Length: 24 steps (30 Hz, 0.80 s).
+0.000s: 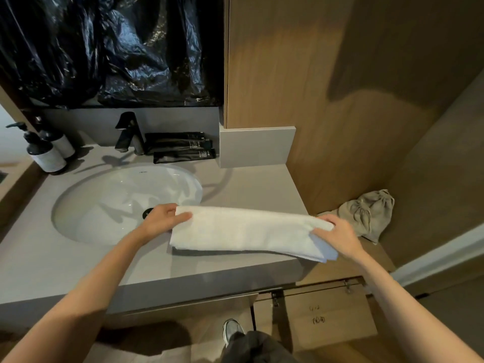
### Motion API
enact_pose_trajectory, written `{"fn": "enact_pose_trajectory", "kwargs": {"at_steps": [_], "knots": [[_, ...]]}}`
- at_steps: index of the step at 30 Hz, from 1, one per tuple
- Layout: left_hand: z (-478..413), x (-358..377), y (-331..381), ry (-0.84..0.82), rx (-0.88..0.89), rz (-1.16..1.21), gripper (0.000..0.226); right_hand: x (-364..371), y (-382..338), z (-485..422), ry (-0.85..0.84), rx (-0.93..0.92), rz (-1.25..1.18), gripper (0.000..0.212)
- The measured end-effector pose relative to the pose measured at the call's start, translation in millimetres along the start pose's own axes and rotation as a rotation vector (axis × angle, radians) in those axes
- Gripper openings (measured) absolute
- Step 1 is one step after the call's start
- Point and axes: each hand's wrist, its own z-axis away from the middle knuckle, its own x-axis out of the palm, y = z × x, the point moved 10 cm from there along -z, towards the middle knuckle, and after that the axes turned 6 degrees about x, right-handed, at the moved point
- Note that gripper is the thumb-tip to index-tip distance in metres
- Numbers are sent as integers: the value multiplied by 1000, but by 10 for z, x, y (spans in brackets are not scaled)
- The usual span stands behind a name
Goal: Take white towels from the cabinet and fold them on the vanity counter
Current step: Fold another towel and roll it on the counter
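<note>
Down from the head view, a white towel [246, 231], folded into a long band, lies across the front right part of the grey counter [78, 258]; its right end reaches past the counter's right edge. The left hand [162, 218] holds the towel's left end, thumb lying on top and the other fingers [167, 208] curled at the edge; the right hand [337, 237] grips the right end, its fingers closed round the cloth. A white sink [117, 200] sits at nine o'clock from the towel, touching its left end in the picture; a black tap [129, 134] stands at eleven o'clock, with black tubes [180, 148] just beside it; two pump bottles [48, 153] stand at ten o'clock, well apart; a grey drawstring bag [369, 213] lies at three o'clock, near the right hand; black plastic sheeting [104, 48] hangs at twelve o'clock above the tap.
</note>
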Motion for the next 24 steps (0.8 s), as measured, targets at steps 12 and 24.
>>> {"fn": "enact_pose_trajectory", "kwargs": {"at_steps": [12,24], "knots": [[61,205,-577,335,-145,-492,40,508,220,47,139,174,190,45],[178,1474,15,-187,418,-1092,69,281,329,325,299,285,36,64]]}}
